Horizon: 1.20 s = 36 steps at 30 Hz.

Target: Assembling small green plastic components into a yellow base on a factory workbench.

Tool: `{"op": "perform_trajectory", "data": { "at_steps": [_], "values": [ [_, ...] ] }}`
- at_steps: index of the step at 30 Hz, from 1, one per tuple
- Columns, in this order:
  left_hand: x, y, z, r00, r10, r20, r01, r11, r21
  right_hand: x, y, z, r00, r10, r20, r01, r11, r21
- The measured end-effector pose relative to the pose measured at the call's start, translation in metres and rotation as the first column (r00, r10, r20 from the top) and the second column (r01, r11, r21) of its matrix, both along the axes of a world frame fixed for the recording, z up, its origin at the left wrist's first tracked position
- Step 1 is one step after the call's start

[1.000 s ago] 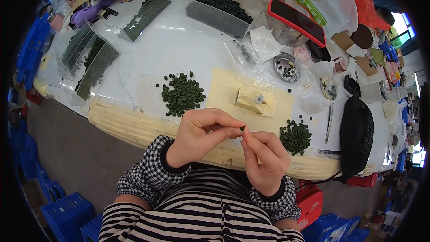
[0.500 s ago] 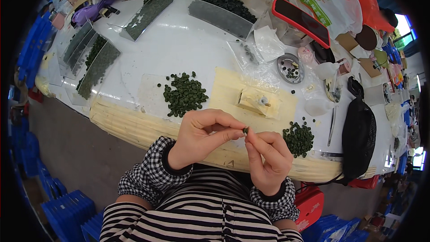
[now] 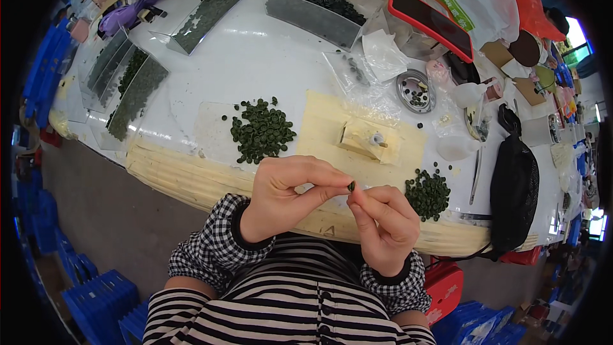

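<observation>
Between my two hands, above the table's front edge, is a small dark green disc-like piece (image 3: 351, 186). My left hand (image 3: 290, 193) pinches it between thumb and forefinger. My right hand (image 3: 383, 222) is also pinched closed, its fingertips touching the piece or right against it; whether they hold anything else I cannot tell. A larger heap of small dark green round pieces (image 3: 262, 133) lies beyond my left hand. To the right of my right hand is a smaller heap of like pieces (image 3: 428, 194). Beyond my hands stands a yellowish block (image 3: 361, 140) with a small peg on it.
Clear trays with dark green pieces (image 3: 316, 18) stand at the back and left. A red-cased phone (image 3: 431, 24) leans at the back right, near a round metal dish (image 3: 416, 90). Tweezers (image 3: 476, 177) and a black mesh bag (image 3: 514, 185) lie at the right.
Both hands stay close together around the small piece, which appears slightly turned between the fingertips. The view has shifted slightly.
</observation>
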<state>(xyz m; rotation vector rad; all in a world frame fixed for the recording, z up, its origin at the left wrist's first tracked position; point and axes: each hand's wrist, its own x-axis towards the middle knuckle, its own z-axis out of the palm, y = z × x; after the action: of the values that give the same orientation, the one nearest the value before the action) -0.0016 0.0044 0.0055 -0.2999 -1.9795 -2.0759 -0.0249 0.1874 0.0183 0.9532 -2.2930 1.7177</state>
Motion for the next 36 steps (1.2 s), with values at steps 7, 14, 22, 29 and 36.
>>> {"op": "perform_trajectory", "data": {
  "at_steps": [7,14,22,29,36],
  "values": [
    [0.0002,-0.001,0.0011,0.999,-0.02,0.037,0.02,1.0,-0.001,-0.0002,-0.0006,0.0029,0.991,-0.028,-0.132,0.038,0.996,0.074],
    [0.0,-0.002,0.0017,1.0,-0.012,0.016,0.012,1.0,-0.018,0.0013,-0.0012,0.0038,0.994,-0.031,-0.105,0.038,0.997,0.065],
    [0.0005,-0.0014,0.0011,0.999,-0.021,0.039,0.02,0.999,0.035,0.0013,-0.0012,0.0037,0.992,-0.028,-0.119,0.035,0.998,0.058],
    [0.0005,-0.0014,-0.0004,0.998,-0.025,0.05,0.021,0.996,0.084,-0.0005,-0.0038,0.0057,0.987,-0.038,-0.159,0.048,0.997,0.059],
    [0.0016,-0.0017,0.0001,0.996,-0.041,0.084,0.03,0.991,0.13,-0.004,-0.0049,0.0038,0.976,-0.035,-0.215,0.051,0.996,0.068]
  ]
}}
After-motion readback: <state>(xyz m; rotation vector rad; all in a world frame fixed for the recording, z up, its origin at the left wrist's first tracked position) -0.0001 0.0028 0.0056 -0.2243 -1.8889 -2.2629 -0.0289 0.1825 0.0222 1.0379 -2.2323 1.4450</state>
